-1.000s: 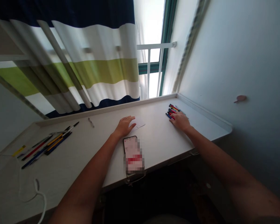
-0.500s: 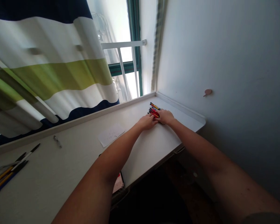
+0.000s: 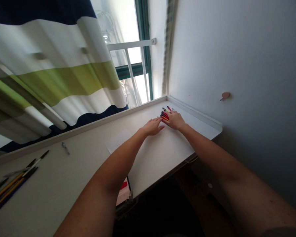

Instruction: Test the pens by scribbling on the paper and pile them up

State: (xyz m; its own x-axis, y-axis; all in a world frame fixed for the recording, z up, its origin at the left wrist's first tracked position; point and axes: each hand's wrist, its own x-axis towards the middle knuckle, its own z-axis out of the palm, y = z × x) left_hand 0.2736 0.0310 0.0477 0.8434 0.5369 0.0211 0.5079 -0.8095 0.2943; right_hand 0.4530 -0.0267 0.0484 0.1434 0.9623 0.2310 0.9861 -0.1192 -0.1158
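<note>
At the far right corner of the white desk (image 3: 135,123) lies a bunch of pens (image 3: 165,116) with red, yellow and black barrels. My right hand (image 3: 175,120) is curled over the bunch, and the barrels show between its thumb and fingers. Beside it, my left hand (image 3: 151,127) reaches in from the left with its fingers stretched out and thumb apart. Its fingertips meet the near end of the pens. A few more pens (image 3: 169,108) stick out loosely beyond my right hand, toward the corner.
More pens and markers (image 3: 17,179) lie in a pile at the left. A single grey pen (image 3: 65,148) rests near the back rim. A white paper (image 3: 115,141) and a tablet-like screen (image 3: 123,191) are partly behind my left arm. A wall (image 3: 249,59) bounds the right.
My left hand's fingers have straightened and its thumb has spread away. My right hand has shifted slightly over the bunch, and the pens beyond it lie more spread out.
</note>
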